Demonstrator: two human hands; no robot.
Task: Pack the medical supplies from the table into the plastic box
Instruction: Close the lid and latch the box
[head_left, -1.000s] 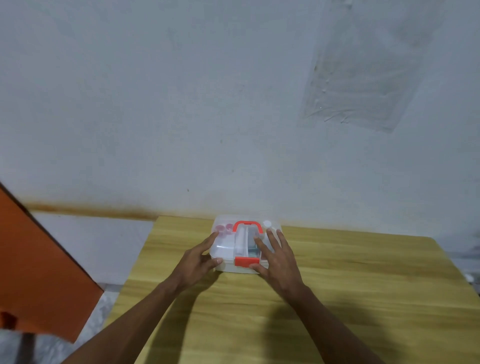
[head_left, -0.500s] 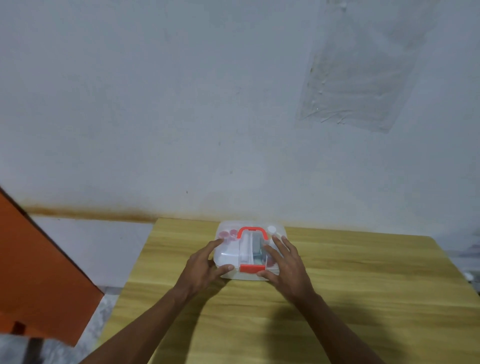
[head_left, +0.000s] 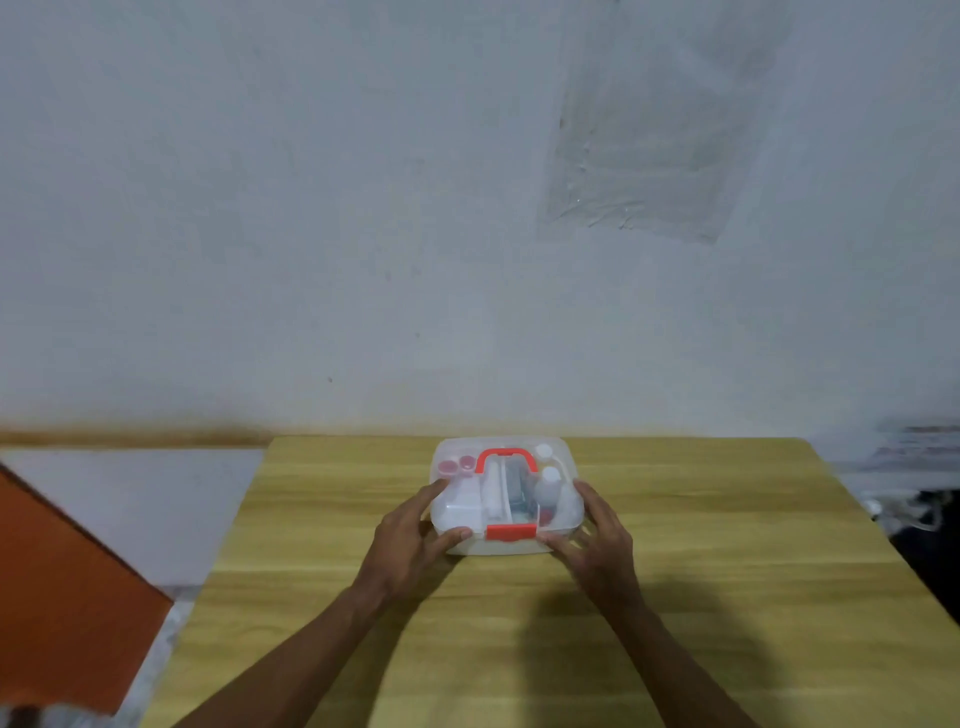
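A clear plastic box (head_left: 563, 457) with a red handle (head_left: 505, 455) and a red front latch (head_left: 511, 531) stands on the wooden table (head_left: 727, 571), its lid down. Through the lid I see small pink-capped cups (head_left: 455, 466), white bottles (head_left: 548, 480) and other supplies. My left hand (head_left: 413, 535) holds the box's front left corner, thumb on the front wall beside the latch. My right hand (head_left: 597, 540) holds the front right corner the same way.
A white wall rises just behind the table's far edge, with a plastic sheet (head_left: 660, 130) taped to it. An orange panel (head_left: 62, 587) stands left of the table. Dark clutter (head_left: 930, 525) lies past the table's right edge.
Both hands have slid from the lid top outward to the box's front corners. The right hand moved off the latch area to the right side. The box sits slightly turned and squarer to me.
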